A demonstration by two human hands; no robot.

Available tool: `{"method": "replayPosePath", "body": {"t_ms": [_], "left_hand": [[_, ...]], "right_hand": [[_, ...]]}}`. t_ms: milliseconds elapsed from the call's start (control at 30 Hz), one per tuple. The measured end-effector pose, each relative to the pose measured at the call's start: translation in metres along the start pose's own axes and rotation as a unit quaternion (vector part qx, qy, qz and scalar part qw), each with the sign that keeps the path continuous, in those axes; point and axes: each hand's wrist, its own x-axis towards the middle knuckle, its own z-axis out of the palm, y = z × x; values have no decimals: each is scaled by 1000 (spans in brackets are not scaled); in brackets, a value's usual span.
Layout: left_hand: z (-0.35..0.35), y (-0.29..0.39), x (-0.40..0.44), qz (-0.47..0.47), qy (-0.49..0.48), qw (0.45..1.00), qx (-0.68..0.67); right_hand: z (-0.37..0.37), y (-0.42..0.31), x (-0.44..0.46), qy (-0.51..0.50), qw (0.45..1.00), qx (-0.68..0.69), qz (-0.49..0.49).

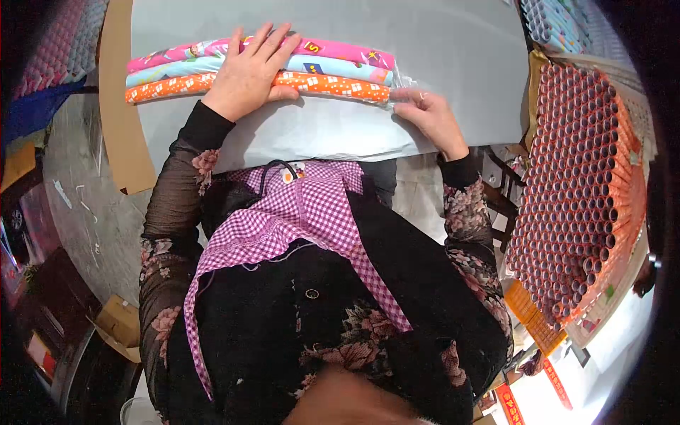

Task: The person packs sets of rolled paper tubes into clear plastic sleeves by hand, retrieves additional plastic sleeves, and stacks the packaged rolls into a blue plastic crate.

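Observation:
Three long rolls of patterned wrapping paper lie side by side across the table: a pink roll (pixel 347 54) at the far side, a light blue roll (pixel 340 69) in the middle and an orange roll (pixel 336 86) nearest me. My left hand (pixel 249 76) rests flat across all three, fingers spread, and hides their middle. At their right end, clear plastic wrap (pixel 402 79) sticks out past the tips. My right hand (pixel 433 119) pinches this loose plastic between thumb and fingers beside the orange roll's end; its fingertips are slightly blurred.
The rolls lie on a grey-covered table (pixel 453 42), with a brown cardboard edge (pixel 117 92) at left. A big stack of orange rolls (pixel 567 184) stands at right, blue rolls (pixel 556 25) behind it. Pink rolls (pixel 60 49) are piled far left. A cardboard box (pixel 119 322) sits on the floor.

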Motion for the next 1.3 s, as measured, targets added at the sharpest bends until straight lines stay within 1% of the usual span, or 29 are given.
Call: {"method": "replayPosePath", "body": {"t_ms": [67, 133, 167, 200, 267, 333, 400, 467, 533, 567, 600, 667, 733, 800, 833, 867, 933, 967, 1000, 1033, 1100, 1133, 1200, 1267, 1300], "left_hand": [[1, 0, -1, 3, 8, 1000, -7], [1, 0, -1, 2, 9, 1000, -8], [0, 1, -1, 1, 10, 1000, -10], [1, 1, 0, -6, 8, 1000, -4], [2, 1, 1, -2, -3, 1000, -28], [2, 2, 2, -6, -8, 998, -66], [1, 2, 0, -11, -13, 997, -79], [3, 3, -1, -15, 2, 996, -84], [0, 4, -1, -14, 6, 997, -82], [-1, 4, -3, -25, 7, 997, -75], [-3, 2, -2, -15, 7, 997, -70], [-3, 2, -6, -9, 9, 998, -65], [-4, 0, -9, -2, 19, 997, -69], [-3, -4, -13, -3, 19, 997, -76], [-5, -4, -13, 2, 17, 997, -79], [-5, -4, -13, 7, 16, 997, -82], [-6, -4, -14, 0, 17, 997, -74], [-6, -3, -13, 0, 16, 997, -78], [-5, -3, -13, 0, 16, 996, -82], [-4, -3, -14, 4, 63, 994, -85], [-1, -3, -15, 3, 70, 994, -79], [-1, -3, -15, 7, 76, 994, -73], [-1, -2, -15, 3, 70, 995, -70], [-2, -3, -16, 4, 55, 996, -70], [-3, -3, -17, 6, 46, 997, -69]], "right_hand": [[3, -4, 2, -8, 1000, 16, 5], [6, 2, 9, 3, 999, 15, 52], [8, 1, 10, -1, 1000, 25, 16], [10, -3, 8, -9, 1000, 26, 11], [13, -16, 6, 6, 997, -16, 75], [20, -35, 3, 21, 994, -10, 110], [21, -22, 8, 28, 994, 32, 101], [19, -17, 10, 53, 988, 9, 143], [16, -21, 7, 36, 982, 68, 175], [18, -24, 5, 45, 974, 113, 191], [19, -24, 7, 40, 976, 110, 186], [19, -11, 11, 73, 966, 153, 196], [16, -7, 10, 56, 966, 164, 193], [15, -15, 5, 38, 952, 236, 191], [13, -22, 2, 2, 945, 250, 209], [12, -20, 0, -1, 946, 248, 208], [10, -8, 0, -28, 935, 311, 168], [5, -6, 4, -43, 933, 293, 203], [4, -4, 5, -47, 934, 290, 202], [6, -8, 3, -45, 944, 252, 208], [13, -16, -1, -40, 959, 177, 218], [15, -17, 0, -42, 960, 175, 216], [19, -18, 1, -9, 971, 136, 196], [18, -12, 2, -2, 969, 157, 189], [16, -9, 2, -2, 963, 189, 192]]}}
